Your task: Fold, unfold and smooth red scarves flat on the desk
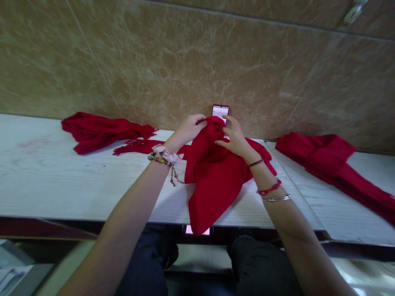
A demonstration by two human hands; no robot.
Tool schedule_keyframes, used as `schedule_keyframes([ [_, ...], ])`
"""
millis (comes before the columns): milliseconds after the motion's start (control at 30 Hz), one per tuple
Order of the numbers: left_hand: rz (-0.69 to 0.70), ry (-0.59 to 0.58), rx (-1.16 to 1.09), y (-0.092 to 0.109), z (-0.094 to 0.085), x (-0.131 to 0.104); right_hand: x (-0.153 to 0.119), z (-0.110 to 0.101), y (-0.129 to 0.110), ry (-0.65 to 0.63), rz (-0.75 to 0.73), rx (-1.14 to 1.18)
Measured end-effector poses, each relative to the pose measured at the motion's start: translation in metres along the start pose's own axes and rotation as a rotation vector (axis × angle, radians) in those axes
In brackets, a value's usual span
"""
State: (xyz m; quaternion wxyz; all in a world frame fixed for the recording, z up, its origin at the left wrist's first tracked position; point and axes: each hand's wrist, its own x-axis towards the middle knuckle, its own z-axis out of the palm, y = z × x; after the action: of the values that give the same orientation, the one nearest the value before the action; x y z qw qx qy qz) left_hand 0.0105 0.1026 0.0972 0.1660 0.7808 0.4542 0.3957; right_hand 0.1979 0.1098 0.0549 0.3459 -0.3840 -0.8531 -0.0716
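Note:
A red scarf (216,176) with a fringed end lies bunched in front of me on the white table. One pointed corner of it hangs over the front edge. My left hand (191,128) pinches the gathered cloth at its far end. Close by on the right, my right hand (233,137) has its fingers and thumb spread apart, with the thumb at the cloth. Whether its fingertips press on the fabric is hard to make out. Beyond the gathered part, a phone (220,110) with a lit screen leans by the wall, partly covered by the scarf and fingers.
Another red fringed scarf (101,130) lies to the left, and a folded red one (317,156) to the right. A brown tiled wall (173,61) borders the back of the white tabletop (61,185). Beneath the front edge, a second lit screen (189,229) shows partly behind the hanging corner.

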Motion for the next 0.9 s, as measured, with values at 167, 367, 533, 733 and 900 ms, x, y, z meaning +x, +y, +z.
schedule_keyframes([
  [167,-0.027,0.125,0.018,-0.006,-0.006,0.003,-0.004,0.019,-0.007,0.019,0.041,-0.022],
  [367,-0.201,0.313,0.460,-0.015,-0.017,-0.012,0.003,0.017,-0.003,0.193,0.169,0.069],
  [533,0.050,-0.003,0.494,0.000,0.002,-0.016,0.011,0.000,-0.003,0.363,0.274,0.112],
  [733,0.123,-0.091,0.508,0.012,0.017,-0.011,0.011,-0.005,-0.001,0.366,0.342,0.106],
  [900,-0.044,0.122,0.499,0.005,-0.012,-0.011,-0.003,-0.009,0.012,-0.105,0.207,0.072],
])
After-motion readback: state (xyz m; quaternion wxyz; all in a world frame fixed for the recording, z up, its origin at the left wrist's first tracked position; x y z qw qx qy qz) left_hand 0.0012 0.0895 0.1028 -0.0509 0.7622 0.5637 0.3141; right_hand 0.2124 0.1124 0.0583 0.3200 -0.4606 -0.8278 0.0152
